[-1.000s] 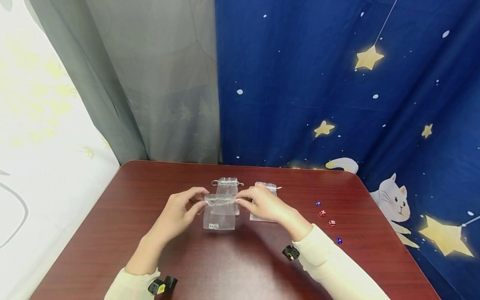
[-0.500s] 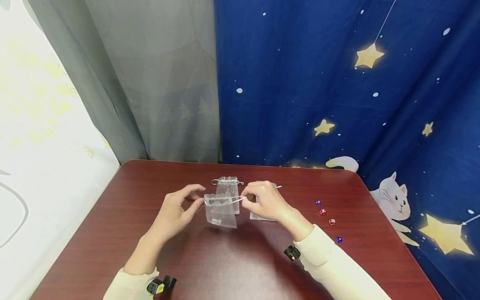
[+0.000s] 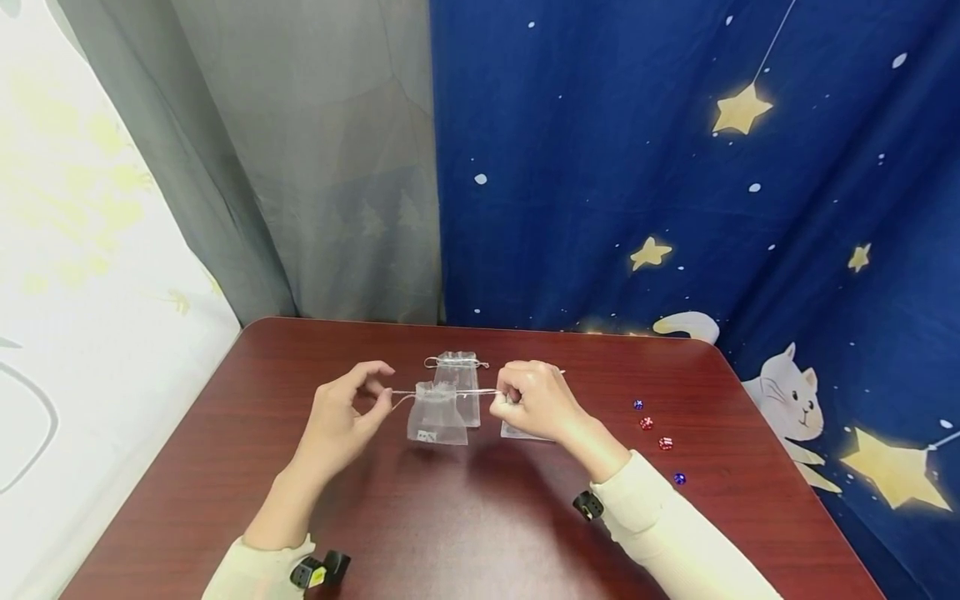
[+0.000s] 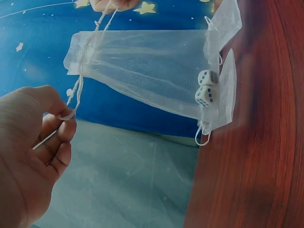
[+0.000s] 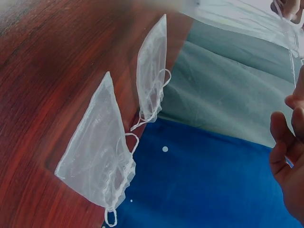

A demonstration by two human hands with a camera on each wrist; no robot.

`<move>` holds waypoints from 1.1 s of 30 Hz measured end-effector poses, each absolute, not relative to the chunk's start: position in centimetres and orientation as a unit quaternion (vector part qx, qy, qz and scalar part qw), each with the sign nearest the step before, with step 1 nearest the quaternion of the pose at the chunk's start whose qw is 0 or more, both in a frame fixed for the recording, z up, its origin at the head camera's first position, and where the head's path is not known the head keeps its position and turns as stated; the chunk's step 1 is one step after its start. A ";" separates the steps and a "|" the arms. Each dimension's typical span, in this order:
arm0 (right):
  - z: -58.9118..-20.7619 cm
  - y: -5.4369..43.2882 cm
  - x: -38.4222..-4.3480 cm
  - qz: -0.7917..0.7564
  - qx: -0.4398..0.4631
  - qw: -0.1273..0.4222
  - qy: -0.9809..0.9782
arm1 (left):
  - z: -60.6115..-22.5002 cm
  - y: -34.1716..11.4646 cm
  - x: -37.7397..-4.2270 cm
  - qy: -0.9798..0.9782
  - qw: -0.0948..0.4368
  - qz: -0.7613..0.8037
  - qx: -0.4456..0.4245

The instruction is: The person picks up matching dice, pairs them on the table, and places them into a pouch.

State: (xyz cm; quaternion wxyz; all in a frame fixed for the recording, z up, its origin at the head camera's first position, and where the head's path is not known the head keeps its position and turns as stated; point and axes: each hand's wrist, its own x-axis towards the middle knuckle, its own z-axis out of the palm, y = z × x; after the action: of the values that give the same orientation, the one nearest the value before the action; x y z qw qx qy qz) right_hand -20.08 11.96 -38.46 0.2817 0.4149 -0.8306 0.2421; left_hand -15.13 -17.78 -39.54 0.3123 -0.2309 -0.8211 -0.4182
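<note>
Two white dice (image 4: 206,88) sit at the bottom of a sheer drawstring pouch (image 3: 437,421), held up between the hands by its taut drawstring (image 3: 477,392). Left of the pouch, the left hand (image 3: 333,417) pinches one end with thumb and finger; right of it, the right hand (image 3: 542,402) clamps curled fingers on the other. Uneven pulling could slip the cord from the left pinch; a hard jerk might tear the thin gathered mouth.

blue star-printed curtain (image 3: 555,208) beside gray drape (image 3: 345,183), behind red-brown table (image 3: 442,525)

Two sheer bags (image 5: 97,152) on reddish table (image 5: 42,109), right hand (image 5: 295,148) pinching cord (image 5: 291,64) of third bag (image 5: 240,20)
</note>
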 end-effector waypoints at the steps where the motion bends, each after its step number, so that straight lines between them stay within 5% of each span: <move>1: -38.5 12.0 -20.1 0.238 0.415 0.285 -0.831 | -39.5 -17.9 -15.1 -0.820 0.316 -0.421 -0.225; 33: -40.4 4.8 -22.8 0.205 0.434 0.223 -0.848 | -40.0 -24.8 -15.8 -0.875 0.372 -0.292 -0.103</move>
State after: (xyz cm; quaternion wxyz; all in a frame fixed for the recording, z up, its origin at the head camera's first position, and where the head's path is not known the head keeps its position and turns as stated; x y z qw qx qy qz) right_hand -22.78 4.76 -40.42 0.2227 0.4344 -0.8484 0.2047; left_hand -15.79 -24.84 -40.02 0.3716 -0.1034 -0.8752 -0.2921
